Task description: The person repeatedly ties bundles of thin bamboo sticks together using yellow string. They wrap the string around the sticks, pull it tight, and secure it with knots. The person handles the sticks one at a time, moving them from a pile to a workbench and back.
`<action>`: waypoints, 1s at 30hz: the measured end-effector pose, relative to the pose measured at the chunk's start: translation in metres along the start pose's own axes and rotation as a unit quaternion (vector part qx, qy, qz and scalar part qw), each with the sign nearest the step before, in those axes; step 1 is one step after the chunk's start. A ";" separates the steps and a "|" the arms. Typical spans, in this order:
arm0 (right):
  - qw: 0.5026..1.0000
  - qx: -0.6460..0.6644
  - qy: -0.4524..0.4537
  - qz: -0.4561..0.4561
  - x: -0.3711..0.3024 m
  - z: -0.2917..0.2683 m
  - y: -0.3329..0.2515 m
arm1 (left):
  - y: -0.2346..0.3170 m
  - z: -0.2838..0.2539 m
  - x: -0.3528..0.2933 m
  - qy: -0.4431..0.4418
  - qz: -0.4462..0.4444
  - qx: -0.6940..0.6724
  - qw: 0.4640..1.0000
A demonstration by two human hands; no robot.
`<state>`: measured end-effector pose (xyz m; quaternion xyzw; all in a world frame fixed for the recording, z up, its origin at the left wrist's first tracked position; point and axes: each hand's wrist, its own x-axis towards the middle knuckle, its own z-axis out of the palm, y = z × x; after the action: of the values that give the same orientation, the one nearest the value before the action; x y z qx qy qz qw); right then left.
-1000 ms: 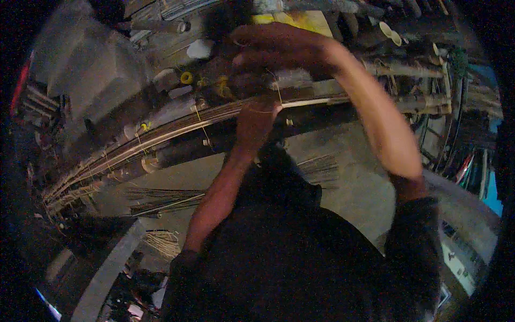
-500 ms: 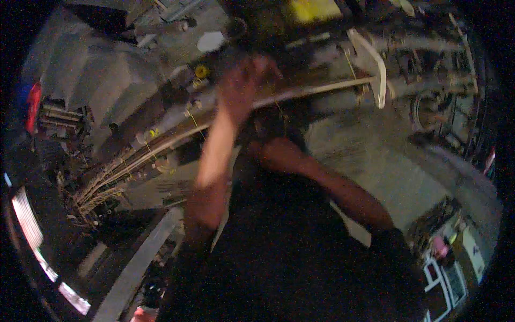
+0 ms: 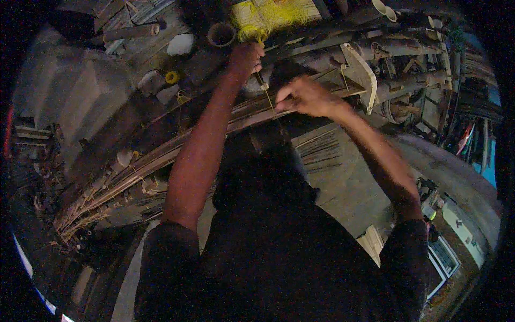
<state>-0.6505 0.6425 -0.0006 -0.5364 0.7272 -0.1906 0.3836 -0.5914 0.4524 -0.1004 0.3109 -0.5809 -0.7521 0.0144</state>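
A long bundle of thin wood-like strips (image 3: 155,162) runs from the near left to the right, with yellow ties around it at intervals. My left hand (image 3: 247,58) is raised beyond the bundle, its fingers closed on yellow string. The string (image 3: 267,94) stretches taut from there down toward the strips. My right hand (image 3: 314,97) is over the bundle, thumb and forefinger pinched on the lower part of the same string. A pale upright board (image 3: 367,79) stands at the right end of the strips.
Tangled yellow string (image 3: 276,17) lies over a pale block at the far side. Nearby stand a dark round pot (image 3: 221,34) and a white lump (image 3: 181,44). A yellow ring-shaped roll (image 3: 171,77) rests left of my left arm. Thick poles (image 3: 410,48) form a rack at right.
My left hand has moved away from me, beyond the bundle. My right hand has come up from near my body to the strips. String now stretches between both hands; the view has shifted.
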 end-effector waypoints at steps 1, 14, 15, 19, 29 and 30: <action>0.994 -0.082 0.065 0.027 -0.016 -0.011 0.003 | 0.001 -0.005 -0.001 0.016 0.040 0.204 0.978; 0.837 0.368 0.268 0.304 -0.203 0.111 0.054 | 0.043 0.127 -0.091 -0.115 0.227 0.479 0.840; 0.809 0.367 0.348 0.299 -0.183 0.120 0.068 | 0.041 0.145 -0.090 -0.124 0.182 0.534 0.816; 0.929 0.290 0.145 0.178 -0.165 0.066 0.109 | 0.019 0.174 -0.095 -0.103 0.191 0.629 0.747; 0.956 -0.060 0.035 -0.285 -0.031 -0.139 0.024 | -0.003 0.199 -0.110 0.128 0.333 0.556 0.751; 0.968 -0.026 0.019 -0.251 -0.013 -0.152 0.034 | -0.012 0.196 -0.112 0.122 0.312 0.580 0.743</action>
<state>-0.7858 0.6456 0.0765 -0.7075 0.5816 -0.2717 0.2955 -0.5921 0.6690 -0.0344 0.1498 -0.9628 -0.1795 0.1355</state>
